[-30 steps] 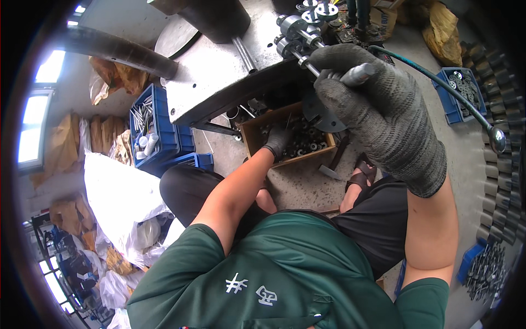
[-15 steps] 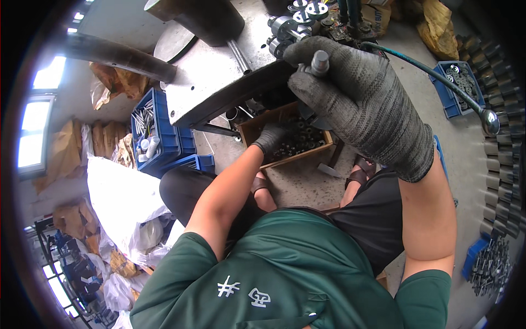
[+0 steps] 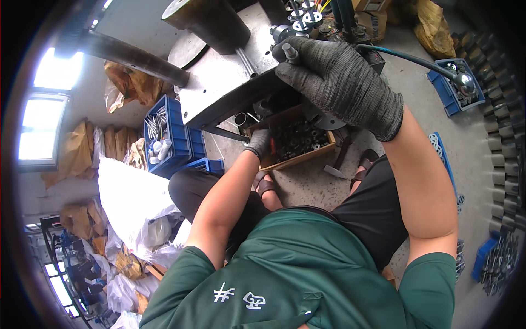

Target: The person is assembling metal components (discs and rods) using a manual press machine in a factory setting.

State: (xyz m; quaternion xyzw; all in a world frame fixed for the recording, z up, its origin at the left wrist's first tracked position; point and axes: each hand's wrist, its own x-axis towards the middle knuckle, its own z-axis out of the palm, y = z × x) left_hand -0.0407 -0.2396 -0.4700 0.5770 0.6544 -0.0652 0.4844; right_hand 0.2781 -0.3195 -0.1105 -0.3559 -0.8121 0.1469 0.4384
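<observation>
My right hand [image 3: 350, 82], in a grey knitted glove, is raised beside the machine's steel table. Its fingers are closed round a short metal pin [image 3: 290, 53], whose rounded end stands up past the thumb and forefinger. Lower down, my left hand [image 3: 258, 143], gloved too, is at the left side of a wooden box [image 3: 298, 160] full of small dark metal parts [image 3: 298, 134]. A small red item [image 3: 273, 145] shows just right of that hand. The left fingers are too small and dark to read. Bright metal fittings [image 3: 280, 33] stand on the table beyond my right hand.
The steel table [image 3: 219, 71] carries a thick dark cylinder [image 3: 213, 27]. A lever with a ball knob [image 3: 464, 85] reaches out to the right. Blue bins [image 3: 159, 131] of metal parts stand at left, and another blue bin [image 3: 452, 98] at right. A hammer [image 3: 335, 171] lies beside the wooden box.
My right hand, with the pin, has drawn left and turned slightly. My left hand has shifted from over the parts to the box's left side. The whole view has swung a little.
</observation>
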